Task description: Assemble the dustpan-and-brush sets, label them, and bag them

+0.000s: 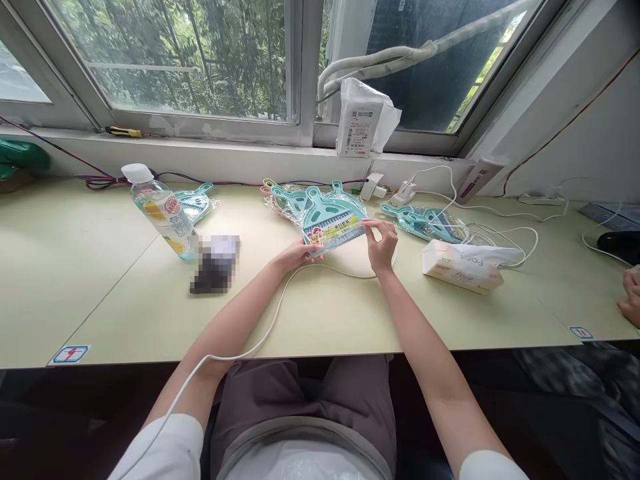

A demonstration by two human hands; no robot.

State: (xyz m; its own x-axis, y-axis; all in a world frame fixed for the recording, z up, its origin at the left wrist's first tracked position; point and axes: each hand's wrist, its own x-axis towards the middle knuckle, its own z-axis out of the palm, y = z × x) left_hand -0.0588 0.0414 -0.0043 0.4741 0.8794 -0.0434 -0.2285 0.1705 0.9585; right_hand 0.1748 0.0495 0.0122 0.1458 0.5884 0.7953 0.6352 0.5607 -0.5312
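Observation:
A teal brush-and-dustpan set in clear plastic wrap [333, 223] is held at the middle of the table, its hanging-hole end pointing toward the window. My left hand [296, 256] grips its lower left corner, and my right hand [381, 244] pinches its right edge. Just behind it lie more wrapped teal sets [287, 197], partly covered by the held one. Another pile of wrapped sets [425, 222] rests to the right, and one more wrapped set [196, 202] lies at the left behind a bottle.
A clear bottle with a white cap [163, 212] stands left, beside a blurred dark item [216, 265]. A tissue pack [463, 265] and white cables lie right. A white cable crosses my left forearm. Another person's hand [631, 297] shows at the right edge.

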